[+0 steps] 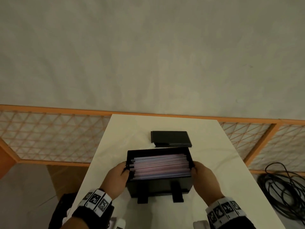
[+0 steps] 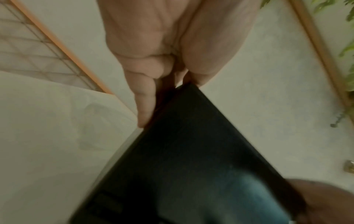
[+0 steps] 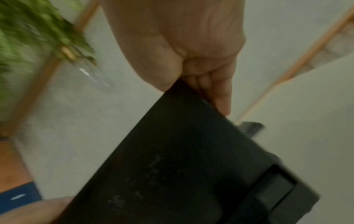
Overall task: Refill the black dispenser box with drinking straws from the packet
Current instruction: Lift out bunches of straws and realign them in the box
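The open black plastic dispenser box (image 1: 158,185) sits on the white rectangular table (image 1: 115,139) near its near edge, pale drinking straws (image 1: 160,166) lying lengthwise inside. The left hand (image 1: 116,176) grips its left end, the right hand (image 1: 205,177) its right end. The flat black rectangular lid (image 1: 170,138) lies just behind (farther along the table). Coiled black cables (image 1: 283,184) lie on the floor to the right.

Matt black plastic on smooth white

The dispenser box (image 1: 158,187) and its lid (image 1: 170,138) look like matt black plastic — the box's side faintly scuffed; pale straws (image 1: 160,166) have a smooth plastic sheen; the table (image 1: 115,138) is smooth, matt white.
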The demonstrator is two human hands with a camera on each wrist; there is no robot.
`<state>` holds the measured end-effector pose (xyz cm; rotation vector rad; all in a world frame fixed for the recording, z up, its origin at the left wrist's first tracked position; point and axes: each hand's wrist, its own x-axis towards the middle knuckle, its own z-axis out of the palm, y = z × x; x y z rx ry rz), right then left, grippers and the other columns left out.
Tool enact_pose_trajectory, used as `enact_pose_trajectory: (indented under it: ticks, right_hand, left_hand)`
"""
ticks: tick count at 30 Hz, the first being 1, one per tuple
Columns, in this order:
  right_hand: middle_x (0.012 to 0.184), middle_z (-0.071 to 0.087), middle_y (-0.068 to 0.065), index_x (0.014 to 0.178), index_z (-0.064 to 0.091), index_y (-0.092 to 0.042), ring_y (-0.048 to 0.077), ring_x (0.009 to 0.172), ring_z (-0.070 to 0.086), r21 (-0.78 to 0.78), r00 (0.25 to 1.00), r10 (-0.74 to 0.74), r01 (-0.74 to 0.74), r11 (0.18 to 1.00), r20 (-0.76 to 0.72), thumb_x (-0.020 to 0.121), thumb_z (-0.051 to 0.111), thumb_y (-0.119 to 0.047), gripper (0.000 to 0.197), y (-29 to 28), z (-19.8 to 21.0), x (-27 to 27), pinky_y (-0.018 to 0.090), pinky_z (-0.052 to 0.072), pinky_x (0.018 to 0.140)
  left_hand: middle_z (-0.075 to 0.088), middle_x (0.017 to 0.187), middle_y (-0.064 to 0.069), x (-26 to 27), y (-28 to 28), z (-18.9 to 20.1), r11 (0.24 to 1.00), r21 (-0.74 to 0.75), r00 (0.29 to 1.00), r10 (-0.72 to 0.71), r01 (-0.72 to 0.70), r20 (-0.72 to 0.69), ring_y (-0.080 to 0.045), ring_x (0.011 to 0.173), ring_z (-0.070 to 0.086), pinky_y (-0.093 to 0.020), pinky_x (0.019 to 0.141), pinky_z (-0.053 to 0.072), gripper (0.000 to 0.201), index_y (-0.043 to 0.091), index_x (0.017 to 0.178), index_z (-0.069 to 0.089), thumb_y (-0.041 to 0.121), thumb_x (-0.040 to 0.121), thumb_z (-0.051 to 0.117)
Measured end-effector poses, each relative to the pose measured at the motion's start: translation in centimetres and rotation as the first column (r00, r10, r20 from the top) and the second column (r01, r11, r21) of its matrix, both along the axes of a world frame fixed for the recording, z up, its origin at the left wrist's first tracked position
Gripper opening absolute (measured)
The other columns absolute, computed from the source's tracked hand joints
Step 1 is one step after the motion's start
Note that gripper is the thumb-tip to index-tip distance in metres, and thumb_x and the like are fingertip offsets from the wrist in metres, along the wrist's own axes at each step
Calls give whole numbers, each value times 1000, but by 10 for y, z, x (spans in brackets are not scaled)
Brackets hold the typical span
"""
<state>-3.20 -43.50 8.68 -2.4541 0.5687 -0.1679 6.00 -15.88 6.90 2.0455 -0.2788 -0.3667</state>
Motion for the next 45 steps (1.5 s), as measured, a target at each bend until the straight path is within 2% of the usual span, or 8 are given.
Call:
enact_pose_trajectory:
  ticks: [3, 8, 14, 17, 20, 28, 34, 45]
  right_hand:
    - [83, 67, -6, 113, 58, -32, 18, 70, 60, -180, 965, 59, -13, 984, 257, 96, 37, -25, 28, 8, 38, 2, 31, 47, 60]
    - [95, 69, 3, 106, 59, -21, 24, 84, 63, -297, 999, 32, -23, 955, 24, 98, 31, -26, 30, 2, 47, 33, 28, 42, 64]
    - [103, 69, 4, 113, 60, -19, 24, 92, 63, -209, 998, 40, -28, 978, 52, 99, 32, -25, 32, -13, 39, 31, 30, 48, 74]
    - [99, 68, 2, 115, 60, -19, 23, 88, 63, -128, 982, 14, 10, 992, 186, 99, 35, -23, 30, -17, 29, 21, 32, 48, 73]
    - [91, 67, 5, 102, 62, -12, 24, 82, 63, 64, 997, -47, 43, 997, 58, 95, 41, -13, 23, -21, 5, 23, 35, 50, 72]
    - [87, 59, -2, 102, 63, -15, 17, 78, 54, 57, 999, -46, 45, 997, 8, 94, 39, -8, 26, -20, -18, 9, 25, 39, 70]
    - [81, 57, -1, 84, 54, -20, 16, 72, 51, -11, 995, -20, 19, 1000, -93, 97, 37, -16, 22, -24, -17, 12, 25, 35, 61]
    - [90, 62, 3, 115, 54, -14, 20, 77, 54, -15, 993, -23, 21, 1000, -114, 100, 30, -22, 30, -23, -21, 8, 30, 43, 71]
  left_hand:
    - [66, 115, 1, 3, 1, 3, 983, -170, 997, 70, -76, -39, -18, 108, 62, -43, 95, 51, 37, 38, 113, 58, 10, 97, 39]
    - [66, 104, -18, 5, -12, -1, 979, -155, 976, 99, -130, -193, -36, 97, 63, -55, 87, 52, 22, 26, 93, 60, 17, 84, 43]
    - [66, 99, -16, 5, -12, 6, 993, -76, 988, 79, -89, -133, -35, 94, 64, -54, 83, 55, 29, 25, 96, 60, 4, 92, 40]
    - [67, 100, -2, 0, -12, 19, 998, -64, 998, 22, -18, 59, -22, 91, 64, -41, 80, 56, 32, 32, 102, 56, 6, 95, 40]
    - [65, 105, 2, 6, -14, 26, 992, 127, 969, -58, 28, 241, -17, 93, 62, -27, 77, 50, 35, 25, 120, 53, 7, 93, 42]
    - [61, 101, 11, 4, -19, 15, 987, 148, 976, -93, 64, 198, 2, 83, 56, -3, 65, 40, 39, 24, 124, 53, 4, 92, 41]
    - [65, 105, -6, 11, -24, 0, 981, 186, 998, -61, 56, 23, -22, 94, 62, -40, 83, 55, 25, 20, 112, 55, 10, 93, 43]
    - [65, 108, -7, 18, -22, -6, 970, 233, 994, -92, 74, 64, -23, 94, 62, -39, 84, 54, 33, 17, 126, 51, 14, 94, 41]
